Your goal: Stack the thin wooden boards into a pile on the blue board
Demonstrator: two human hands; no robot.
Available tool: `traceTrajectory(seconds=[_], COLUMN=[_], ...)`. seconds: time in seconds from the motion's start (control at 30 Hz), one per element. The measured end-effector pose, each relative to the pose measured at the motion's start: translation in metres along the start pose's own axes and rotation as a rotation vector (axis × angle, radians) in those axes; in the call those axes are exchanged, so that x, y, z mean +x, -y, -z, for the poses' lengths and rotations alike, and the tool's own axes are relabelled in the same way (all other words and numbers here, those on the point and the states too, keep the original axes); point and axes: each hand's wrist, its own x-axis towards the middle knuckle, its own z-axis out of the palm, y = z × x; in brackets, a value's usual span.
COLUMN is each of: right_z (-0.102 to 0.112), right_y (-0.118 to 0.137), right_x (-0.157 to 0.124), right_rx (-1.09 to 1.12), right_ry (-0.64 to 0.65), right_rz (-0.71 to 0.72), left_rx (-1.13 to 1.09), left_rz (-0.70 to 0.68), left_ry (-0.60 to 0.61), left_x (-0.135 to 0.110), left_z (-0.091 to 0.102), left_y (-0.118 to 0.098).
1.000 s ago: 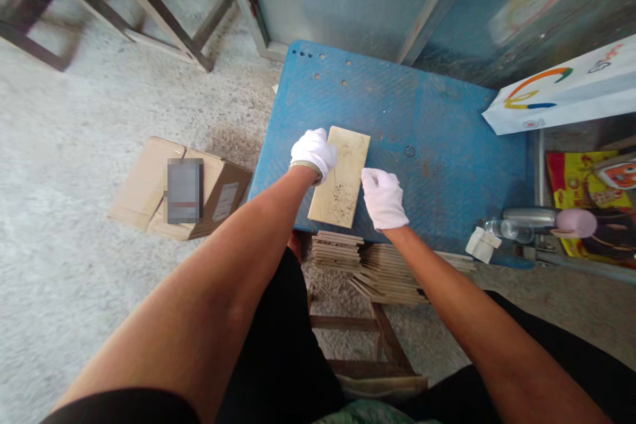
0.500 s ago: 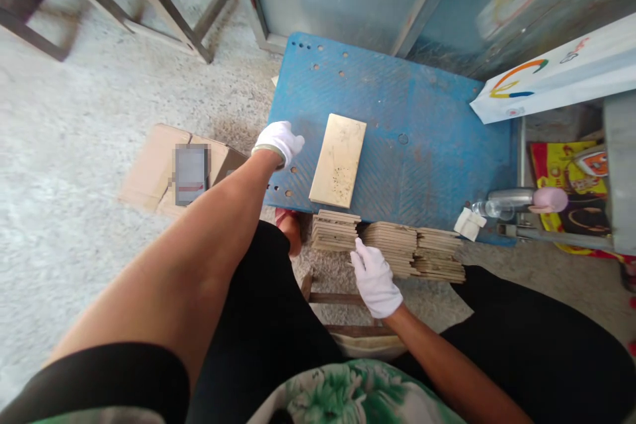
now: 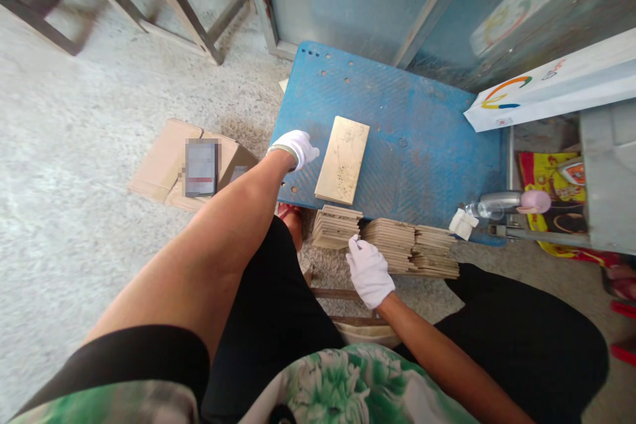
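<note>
1. Tile [image 3: 342, 160]: single, rectangular, beige, with dark specks across its face. Lies flat on a blue pallet [image 3: 427, 146], near the pallet's front edge.
2. Left hand [image 3: 293, 150]: white cotton glove. Rests at the pallet's near edge, just beside the tile, not touching it. Nothing visible in it; whether the fingers are curled cannot be told.
3. Right hand [image 3: 368, 273]: white cotton glove, fingers extended and empty. Sits below the pallet, well apart from the left hand, fingertips at the corner of the tile stacks.
4. Tile stacks [image 3: 387, 245]: three low piles of similar tiles, on edge of view just under the pallet's front edge, side by side and slightly uneven.
5. Cardboard box [image 3: 159, 165]: flattened, on the concrete floor [image 3: 84, 146] left of the pallet; its label is blurred.
6. Pallet-side items: white cloth [image 3: 463, 224] on the right corner; a bottle [image 3: 484, 210] and a pink-ended silver tube [image 3: 517, 201] lying just beyond it.
7. White printed bag [image 3: 551, 83]: lies at the upper right, beside a metal door [image 3: 358, 0].
8. Wearer: floral shirt [image 3: 358, 387], black shorts [image 3: 268, 298].
</note>
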Motion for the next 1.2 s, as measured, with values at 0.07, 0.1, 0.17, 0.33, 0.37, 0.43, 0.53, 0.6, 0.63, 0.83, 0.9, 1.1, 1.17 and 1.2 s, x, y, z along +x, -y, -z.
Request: traceTrajectory(seconds=[0.07,0.1,0.17,0.33,0.37,0.43,0.53,0.6,0.63,0.83,0.9,1.1,1.17,1.2], right_z=[0.002,0.003,0.005,0.007,0.007,0.008,0.01,0.01,0.01,-0.006,-0.013,-0.019,-0.015,-0.013], right_y=[0.001,0.002,0.002,0.002,0.002,0.002,0.003,0.004,0.004,0.003,0.001,-0.005,-0.004,-0.003], right_x=[0.0,0.0,0.001,0.004,0.006,0.009,0.012,0.012,0.012,-0.002,-0.005,0.0,0.004,0.005], right_rx=[-0.019,-0.025,-0.034,-0.056,-0.06,-0.071,-0.097,-0.112,-0.116,-0.005,0.063,0.183,0.214,0.22], right_ry=[0.02,0.027,0.041,0.056,0.053,0.047,0.039,0.027,0.019,0.037,0.042,0.14,0.17,0.186], right_rz=[-0.006,-0.006,-0.001,0.013,0.013,0.011,0.013,0.021,0.026,0.023,0.012,0.067,0.076,0.072], left_rx=[0.031,0.039,0.056,0.076,0.078,0.086,0.101,0.098,0.093,0.072,0.077,0.09,0.089,0.089], left_rz=[-0.001,0.002,0.002,-0.009,-0.01,-0.013,-0.014,-0.014,-0.013,-0.008,-0.012,-0.051,-0.088,-0.107], left_ry=[0.024,0.032,0.052,0.06,0.06,0.065,0.075,0.083,0.084,0.074,0.084,0.143,0.162,0.171], left_x=[-0.001,-0.002,-0.004,-0.004,-0.004,-0.003,-0.003,-0.004,-0.004,-0.003,-0.002,-0.005,-0.01,-0.013], left_z=[0.002,0.002,0.004,0.004,0.003,0.002,0.001,0.002,0.003,0.002,0.001,0.003,0.006,0.009], left_y=[-0.002,-0.003,-0.005,-0.004,-0.004,-0.003,-0.004,-0.005,-0.005,-0.002,0.0,0.001,-0.002,-0.003])
